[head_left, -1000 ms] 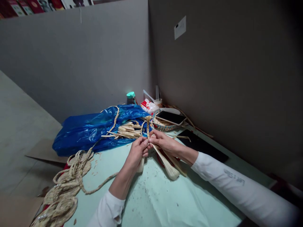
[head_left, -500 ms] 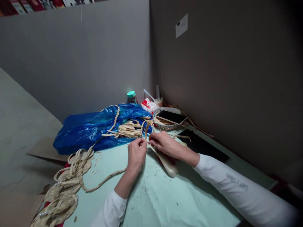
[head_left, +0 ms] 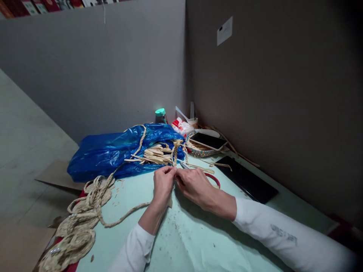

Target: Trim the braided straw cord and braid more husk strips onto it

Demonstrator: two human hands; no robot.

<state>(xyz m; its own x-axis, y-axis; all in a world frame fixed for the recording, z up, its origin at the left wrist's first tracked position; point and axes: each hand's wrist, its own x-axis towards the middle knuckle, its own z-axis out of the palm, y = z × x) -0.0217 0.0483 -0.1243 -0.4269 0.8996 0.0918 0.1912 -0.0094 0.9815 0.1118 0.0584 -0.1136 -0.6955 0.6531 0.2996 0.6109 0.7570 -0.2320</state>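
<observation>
A straw-coloured plait (head_left: 175,154) runs down to the fingertips of both hands at the table's middle. My left hand (head_left: 163,184) is closed, pinching the plait's lower end. Close against it, my right hand (head_left: 195,186) is closed too, thumb and fingers at the same spot; the strands between them are mostly hidden. A pale strip end (head_left: 170,203) shows beside my left wrist. Scissors with a red handle (head_left: 215,179) lie partly behind my right hand. Just beyond the hands, a bundle of dry flat strips (head_left: 158,154) rests on a blue plastic bag (head_left: 99,153).
Coiled braided rope (head_left: 85,223) lies along the left table edge. At the back are a basket (head_left: 198,152) with a phone (head_left: 208,141) on it, a green-lidded jar (head_left: 160,115) and a cup (head_left: 193,122). A black flat slab (head_left: 249,179) lies right. Grey partitions (head_left: 127,68) stand behind.
My right hand has moved down and turned, closing in beside my left fingers. The pale wide strip under it has swung away to the left, uncovering the scissors' red handle. The view shifted slightly.
</observation>
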